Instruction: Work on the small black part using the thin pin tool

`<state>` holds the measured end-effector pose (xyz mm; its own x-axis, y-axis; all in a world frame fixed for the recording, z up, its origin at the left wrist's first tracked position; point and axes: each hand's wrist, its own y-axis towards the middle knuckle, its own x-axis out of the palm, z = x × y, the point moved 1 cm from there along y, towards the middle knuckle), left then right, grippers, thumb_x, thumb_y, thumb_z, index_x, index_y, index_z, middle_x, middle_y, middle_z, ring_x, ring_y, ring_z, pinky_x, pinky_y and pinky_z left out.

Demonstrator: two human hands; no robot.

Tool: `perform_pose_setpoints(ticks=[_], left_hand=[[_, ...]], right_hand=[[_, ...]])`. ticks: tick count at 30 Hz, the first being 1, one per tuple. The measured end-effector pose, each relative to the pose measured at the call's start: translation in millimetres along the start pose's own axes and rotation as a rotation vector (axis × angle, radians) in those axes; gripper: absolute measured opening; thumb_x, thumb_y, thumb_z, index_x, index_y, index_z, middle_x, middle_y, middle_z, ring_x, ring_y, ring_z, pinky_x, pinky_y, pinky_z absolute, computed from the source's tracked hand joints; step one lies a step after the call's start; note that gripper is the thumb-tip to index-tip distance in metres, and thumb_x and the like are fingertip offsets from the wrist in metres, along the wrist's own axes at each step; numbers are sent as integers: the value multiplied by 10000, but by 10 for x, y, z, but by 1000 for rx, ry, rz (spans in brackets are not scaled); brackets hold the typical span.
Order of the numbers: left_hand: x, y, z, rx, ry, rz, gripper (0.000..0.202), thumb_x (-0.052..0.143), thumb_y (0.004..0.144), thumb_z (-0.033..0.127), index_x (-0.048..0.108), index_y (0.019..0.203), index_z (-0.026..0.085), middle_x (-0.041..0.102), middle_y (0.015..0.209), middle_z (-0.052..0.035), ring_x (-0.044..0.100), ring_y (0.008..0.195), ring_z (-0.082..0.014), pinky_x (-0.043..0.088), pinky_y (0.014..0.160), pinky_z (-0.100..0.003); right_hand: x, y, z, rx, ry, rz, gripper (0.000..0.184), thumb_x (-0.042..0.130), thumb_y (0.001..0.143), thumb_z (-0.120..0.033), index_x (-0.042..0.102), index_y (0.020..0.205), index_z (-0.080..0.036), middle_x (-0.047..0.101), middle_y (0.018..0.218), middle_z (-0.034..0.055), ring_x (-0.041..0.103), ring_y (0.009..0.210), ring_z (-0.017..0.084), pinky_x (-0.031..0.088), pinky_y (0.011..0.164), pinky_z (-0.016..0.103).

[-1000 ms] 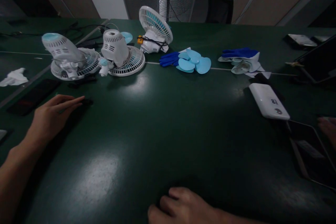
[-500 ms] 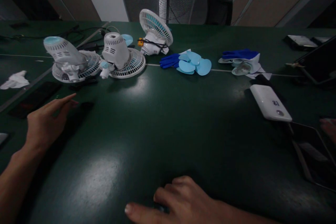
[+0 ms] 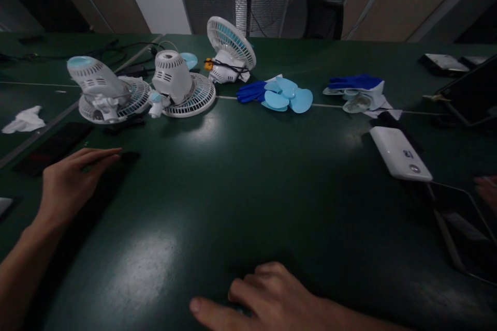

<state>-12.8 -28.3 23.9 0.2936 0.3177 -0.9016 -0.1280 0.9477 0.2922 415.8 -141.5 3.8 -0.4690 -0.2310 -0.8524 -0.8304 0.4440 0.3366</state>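
Observation:
My left hand (image 3: pixel 72 181) lies on the dark green table (image 3: pixel 248 191) at the left, fingers stretched out together toward a small dark object (image 3: pixel 128 156) just past the fingertips; it holds nothing. My right hand (image 3: pixel 267 300) rests palm down near the table's front edge, fingers loosely spread, with nothing in it. Behind the left hand lie two small white fans face down (image 3: pixel 104 94) (image 3: pixel 182 85); a third fan (image 3: pixel 230 49) stands tilted further back. A light blue fan blade (image 3: pixel 285 94) lies at the middle rear, on top of a blue glove (image 3: pixel 250 90).
A second blue glove with clear parts (image 3: pixel 357 90) lies at the rear right. A white power bank (image 3: pixel 399 154) and a tablet (image 3: pixel 462 222) sit at the right, with another person's fingers (image 3: pixel 487 189) at the right edge. A black phone (image 3: pixel 54 146) and crumpled tissue (image 3: pixel 24 120) lie left.
My left hand lifted off the table with fingers raised, then came back down flat toward the small dark object. My right hand slid forward and spread its fingers.

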Motion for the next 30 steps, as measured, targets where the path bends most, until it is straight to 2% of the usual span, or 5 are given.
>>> perform_pose_setpoints(ticks=[7,12,20,27,30], left_hand=[[24,21,54,-158,-163,-17,498,665,865,532,704,1270,245,721,1271,-1,682,1136,-249,484,1097,-398],[19,11,77,-285,-170,17,543,705,806,551,732,1241,226,766,1163,-18,714,1053,-256,530,1025,-390],[10,26,118,-292,-196,58,548,711,797,577,738,1216,225,752,1178,-17,685,1016,-224,544,906,-295],[39,47,132,-366,-260,-181,587,713,823,608,687,1286,248,722,1247,-10,665,1097,-248,528,903,-295],[25,60,119,-378,-251,-205,601,713,825,631,683,1288,250,720,1250,-9,657,1146,-265,517,944,-320]], right_hand=[[11,9,14,7,27,-22,484,136,1156,-380,402,1542,-263,689,783,-37,627,513,146,418,501,323],[-18,42,4,15,18,21,466,139,1160,-358,469,1473,-257,684,751,-47,632,503,140,415,487,323],[-95,85,6,26,19,39,503,94,1161,-347,523,1406,-253,679,731,-51,634,496,137,410,457,326],[-101,89,6,19,34,34,493,124,1159,-359,539,1400,-245,670,719,-46,616,483,136,418,450,312],[-79,76,6,8,27,25,421,227,1153,-353,542,1407,-238,677,725,-43,617,493,139,426,456,307]])
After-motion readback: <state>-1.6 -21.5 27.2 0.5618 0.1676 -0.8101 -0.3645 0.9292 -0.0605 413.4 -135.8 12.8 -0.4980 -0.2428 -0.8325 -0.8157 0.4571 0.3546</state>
